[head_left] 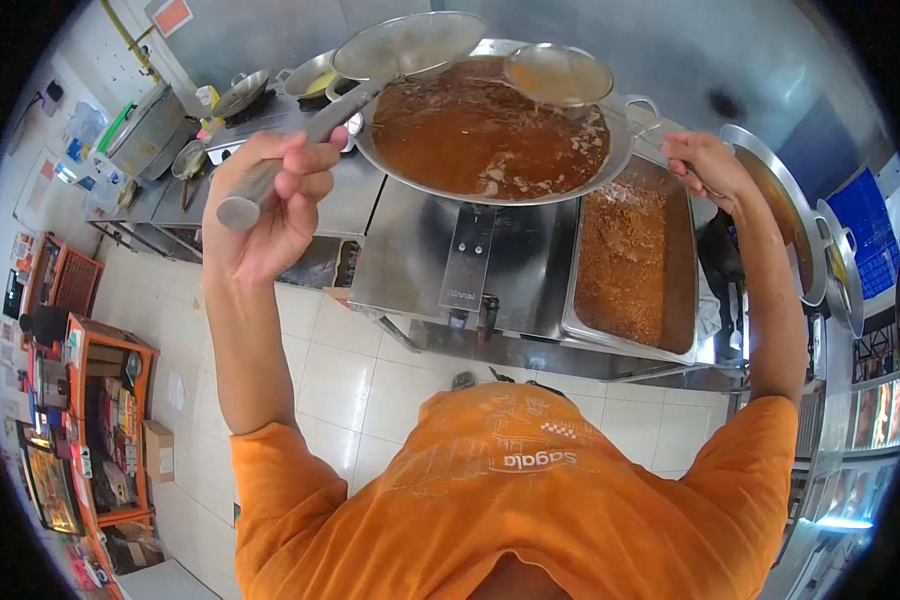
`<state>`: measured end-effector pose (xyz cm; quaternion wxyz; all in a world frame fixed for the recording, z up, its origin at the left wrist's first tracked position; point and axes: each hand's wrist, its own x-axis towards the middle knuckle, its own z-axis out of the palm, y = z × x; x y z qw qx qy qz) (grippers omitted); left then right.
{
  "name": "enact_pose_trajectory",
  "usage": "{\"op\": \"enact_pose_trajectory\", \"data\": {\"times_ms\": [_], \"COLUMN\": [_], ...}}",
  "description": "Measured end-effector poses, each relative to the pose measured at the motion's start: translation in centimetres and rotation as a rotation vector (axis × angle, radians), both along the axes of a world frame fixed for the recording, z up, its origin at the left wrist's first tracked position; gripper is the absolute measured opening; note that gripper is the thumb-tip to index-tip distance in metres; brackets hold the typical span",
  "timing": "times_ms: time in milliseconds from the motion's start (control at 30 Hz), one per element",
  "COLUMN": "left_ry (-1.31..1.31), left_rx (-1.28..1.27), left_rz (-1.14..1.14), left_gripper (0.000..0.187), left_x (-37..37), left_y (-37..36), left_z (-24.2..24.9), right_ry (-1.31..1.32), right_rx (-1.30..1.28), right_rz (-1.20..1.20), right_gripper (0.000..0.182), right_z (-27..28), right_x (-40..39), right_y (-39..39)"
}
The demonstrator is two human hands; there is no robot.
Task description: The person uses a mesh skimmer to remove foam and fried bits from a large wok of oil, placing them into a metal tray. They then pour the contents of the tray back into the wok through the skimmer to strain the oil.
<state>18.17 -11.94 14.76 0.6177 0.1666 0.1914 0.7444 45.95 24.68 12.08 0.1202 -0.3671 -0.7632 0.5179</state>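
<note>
My left hand point(282, 195) is wrapped round the thick grey handle of a large round skimmer point(408, 48), held up over the left rim of a wide wok point(370, 150). Brown, bubbling liquid with pale foam patches point(490, 135) fills the wok. On the other side, my right hand point(708, 165) grips the thin handle of a smaller mesh strainer point(558, 75). Its head hangs over the wok's far right part, with something orange-yellow showing in it. Below my right hand, a deep steel tray point(682, 270) holds brown crumbly food point(622, 262).
Large metal pans point(770, 200) stand at the right. Smaller pans point(242, 93) and a big lidded pot point(145, 135) are at the back left. The steel stove point(410, 260) runs in front of me. An orange shelf point(110, 420) stands at the left on the tiled floor.
</note>
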Motion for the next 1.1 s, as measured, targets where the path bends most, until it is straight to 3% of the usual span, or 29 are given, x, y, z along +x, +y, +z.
{"op": "enact_pose_trajectory", "data": {"times_ms": [133, 300, 400, 467, 500, 633, 700, 800, 1033, 1100], "left_ry": [0.079, 0.073, 0.069, 0.2, 0.243, 0.246, 0.104, 0.262, 0.217, 0.294], "left_rx": [0.028, 0.023, -0.047, 0.009, 0.05, 0.091, -0.023, -0.07, -0.112, -0.161], "left_rz": [-0.054, -0.011, 0.037, 0.012, 0.02, 0.024, 0.065, 0.073, 0.101, 0.126], "left_gripper": [0.034, 0.032, 0.033, 0.034, 0.034, 0.034, 0.033, 0.031, 0.027, 0.026], "left_x": [0.6, 0.8, 1.0, 1.4, 1.6, 2.0, 1.2, 2.8, 2.5, 4.6], "left_y": [0.0, 1.3, 1.0, 0.2, -0.3, 0.1, 1.4, 1.7, 5.6, 6.1], "left_z": [-0.3, -0.7, -0.2, -0.9, -1.2, -1.7, -1.5, -2.4, -4.6, -3.4], "right_ry": [0.147, 0.023, 0.03, 0.057, 0.089, 0.088, 0.05, -0.005, -0.003, -0.043], "right_rx": [0.068, 0.003, 0.052, 0.104, 0.126, 0.042, 0.037, 0.032, 0.046, 0.191], "right_rz": [-0.047, -0.11, -0.136, -0.165, -0.146, -0.134, -0.134, -0.164, -0.09, -0.17], "right_gripper": [0.022, 0.027, 0.027, 0.024, 0.013, 0.018, 0.013, 0.015, 0.023, 0.028], "right_z": [1.0, -3.3, -2.0, -0.6, 0.2, -2.7, -5.3, -4.7, -6.7, -6.6], "right_x": [0.9, 0.8, 1.0, 1.6, 1.9, 2.1, 2.4, 2.1, 3.9, 5.6], "right_y": [-1.3, 0.4, -0.3, -1.7, -2.4, -2.1, -1.1, -2.0, -1.8, -1.9]}}
